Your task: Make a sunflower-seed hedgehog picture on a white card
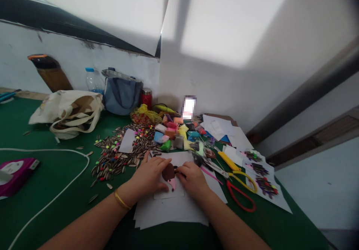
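Note:
A small brown and pink clay figure lies on a stack of white paper on the green table. My left hand rests on the paper with its fingers curled and pressed against the figure's left side. My right hand has its fingers pinched against the figure's right side; what is between its fingertips is too small to make out. A gold bangle circles my left wrist.
A heap of sunflower seeds lies to the left. Coloured clay blocks sit behind the paper. Yellow scissors and red scissors lie to the right, beside paper sheets with finished figures. Bags, a bottle and a white cable are to the left.

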### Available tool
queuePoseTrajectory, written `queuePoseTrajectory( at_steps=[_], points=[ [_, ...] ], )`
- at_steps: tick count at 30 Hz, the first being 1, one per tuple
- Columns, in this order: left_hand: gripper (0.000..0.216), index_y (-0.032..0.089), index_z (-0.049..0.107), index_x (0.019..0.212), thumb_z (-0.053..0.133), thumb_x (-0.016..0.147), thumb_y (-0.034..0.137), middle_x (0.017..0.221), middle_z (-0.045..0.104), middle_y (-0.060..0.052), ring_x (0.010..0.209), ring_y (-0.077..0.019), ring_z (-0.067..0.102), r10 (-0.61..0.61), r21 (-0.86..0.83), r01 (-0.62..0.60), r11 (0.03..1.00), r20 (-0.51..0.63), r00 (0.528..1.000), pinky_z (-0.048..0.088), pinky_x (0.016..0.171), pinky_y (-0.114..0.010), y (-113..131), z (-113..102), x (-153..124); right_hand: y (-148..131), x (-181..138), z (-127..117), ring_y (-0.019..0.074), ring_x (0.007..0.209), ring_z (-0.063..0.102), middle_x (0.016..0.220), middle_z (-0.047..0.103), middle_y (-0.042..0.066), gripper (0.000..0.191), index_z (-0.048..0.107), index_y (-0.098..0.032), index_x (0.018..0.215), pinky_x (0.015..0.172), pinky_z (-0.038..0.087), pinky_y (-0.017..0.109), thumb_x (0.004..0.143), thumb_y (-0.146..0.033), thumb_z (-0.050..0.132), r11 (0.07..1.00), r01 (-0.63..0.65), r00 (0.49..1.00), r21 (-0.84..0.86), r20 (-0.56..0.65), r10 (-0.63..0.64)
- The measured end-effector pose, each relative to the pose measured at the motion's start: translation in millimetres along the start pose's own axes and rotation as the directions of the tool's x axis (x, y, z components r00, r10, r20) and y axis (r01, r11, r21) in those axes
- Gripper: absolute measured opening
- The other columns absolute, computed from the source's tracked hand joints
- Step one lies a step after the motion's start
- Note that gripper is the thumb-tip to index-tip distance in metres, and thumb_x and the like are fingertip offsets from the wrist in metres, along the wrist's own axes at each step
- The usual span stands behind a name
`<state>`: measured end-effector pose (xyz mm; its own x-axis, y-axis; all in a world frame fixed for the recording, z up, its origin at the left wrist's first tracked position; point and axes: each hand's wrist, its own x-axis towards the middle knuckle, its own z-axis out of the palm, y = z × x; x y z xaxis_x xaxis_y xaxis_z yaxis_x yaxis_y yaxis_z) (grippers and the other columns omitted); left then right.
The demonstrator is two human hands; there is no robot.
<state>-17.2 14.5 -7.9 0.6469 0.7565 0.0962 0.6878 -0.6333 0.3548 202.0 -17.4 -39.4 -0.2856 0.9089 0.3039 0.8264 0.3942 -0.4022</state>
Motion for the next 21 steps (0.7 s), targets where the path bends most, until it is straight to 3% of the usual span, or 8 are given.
queuePoseTrajectory(
  at_steps=[21],
  points=[
    [0.088, 0.029, 0.044, 0.141, 0.079, 0.065, 0.055, 0.136, 0.058, -0.008, 0.129, -0.0303, 0.049, 0.010, -0.010, -0.010, 1.000, 0.000, 1.000, -0.003, 0.118, -0.058, -1.3, 0.9, -1.4, 2.6, 1.5, 1.1, 0.0187, 0.087, 0.058, 0.087, 0.066, 0.003, 0.014, 0.072, -0.022, 0.095, 0.077, 0.042, 0.029, 0.084, -0.015, 0.067, 0.998, -0.036, 0.999, 0.055, 0.031, 0.035]
  ],
)
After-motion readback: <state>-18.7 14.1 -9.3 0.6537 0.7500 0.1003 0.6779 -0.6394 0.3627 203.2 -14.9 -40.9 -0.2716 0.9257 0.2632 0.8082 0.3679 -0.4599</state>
